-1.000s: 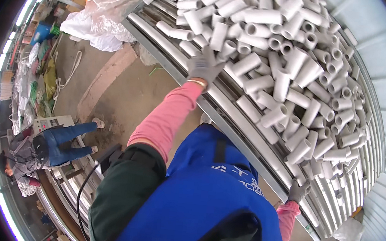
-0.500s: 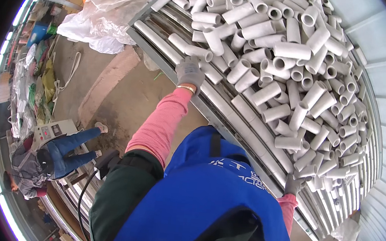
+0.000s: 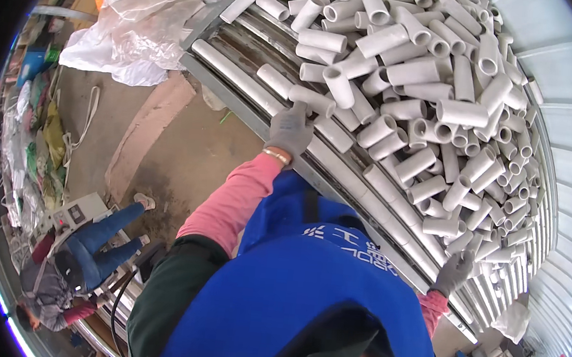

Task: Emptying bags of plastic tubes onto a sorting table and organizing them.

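A large heap of short grey tubes (image 3: 471,114) lies on a slatted metal rack (image 3: 244,109). Along the rack's near edge runs a row of tubes (image 3: 237,79) laid end to end in a groove. My left hand (image 3: 290,131), in a grey glove, is over this row with its fingers drawn together; a loose tube (image 3: 311,100) lies right at the fingertips. What the fingers grip, if anything, is hidden. Farther right, my right hand (image 3: 455,270), also gloved, is at the heap's lower edge beside a tube (image 3: 460,243). Its fingers are somewhat apart, and no held tube shows.
Crumpled clear plastic sheeting (image 3: 143,20) lies beyond the rack's left end. At the lower left a person in jeans (image 3: 98,236) is by a control box (image 3: 76,213). A ribbed pale wall (image 3: 563,164) bounds the right side. A white bag (image 3: 512,323) hangs low right.
The view has shifted, so the rack and heap sit a little lower and to the right. My right hand has moved slightly up along the heap's edge, while my left stays by the same loose tube.
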Motion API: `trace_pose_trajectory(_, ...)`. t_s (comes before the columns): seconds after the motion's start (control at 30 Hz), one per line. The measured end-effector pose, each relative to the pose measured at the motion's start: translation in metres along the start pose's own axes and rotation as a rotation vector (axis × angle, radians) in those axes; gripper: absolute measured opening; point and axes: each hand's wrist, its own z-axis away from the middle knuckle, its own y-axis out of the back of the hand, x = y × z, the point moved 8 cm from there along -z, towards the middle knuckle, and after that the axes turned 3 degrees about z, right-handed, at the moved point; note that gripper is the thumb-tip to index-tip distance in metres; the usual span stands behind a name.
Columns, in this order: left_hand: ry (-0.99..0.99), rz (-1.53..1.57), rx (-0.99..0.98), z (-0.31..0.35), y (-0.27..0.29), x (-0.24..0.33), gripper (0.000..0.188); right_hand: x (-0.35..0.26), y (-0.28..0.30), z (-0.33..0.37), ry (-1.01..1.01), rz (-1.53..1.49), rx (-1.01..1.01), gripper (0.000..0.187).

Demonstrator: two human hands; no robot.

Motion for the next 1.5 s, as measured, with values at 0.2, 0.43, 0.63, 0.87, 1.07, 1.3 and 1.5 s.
trace_pose_trajectory(0.2,-0.04,-0.067,0.308,-0.018,0.139,-0.096,0.029,-0.253,-0.143,0.073,0.382,-0.188,-0.681,0.036)
trace_pose_trajectory(0.43,-0.088,0.017,0.216,-0.062,0.123,-0.113,0.044,-0.328,-0.222,0.098,0.363,0.086,-0.515,0.053)
trace_pose_trajectory(0.63,-0.696,-0.098,-0.256,-0.043,0.008,0.004,0.047,-0.306,-0.208,0.094,0.265,-0.08,-0.684,0.043)
trace_pose_trajectory(0.87,-0.839,-0.122,-0.138,-0.082,0.052,0.0,0.028,-0.303,-0.201,0.111,0.363,-0.122,-0.384,0.034)
trace_pose_trajectory(1.07,-0.722,0.088,-0.083,-0.055,0.045,0.033,0.052,-0.219,-0.115,0.083,0.003,-0.016,-0.006,0.034)
trace_pose_trajectory(1.3,-0.695,-0.052,-0.06,-0.048,0.022,0.035,0.056,0.093,-0.029,0.085,-0.942,0.392,-0.058,0.065)
trace_pose_trajectory(1.5,-0.579,0.016,0.213,0.004,0.041,0.063,0.048,0.262,-0.032,0.01,-0.767,0.284,-0.116,0.055)
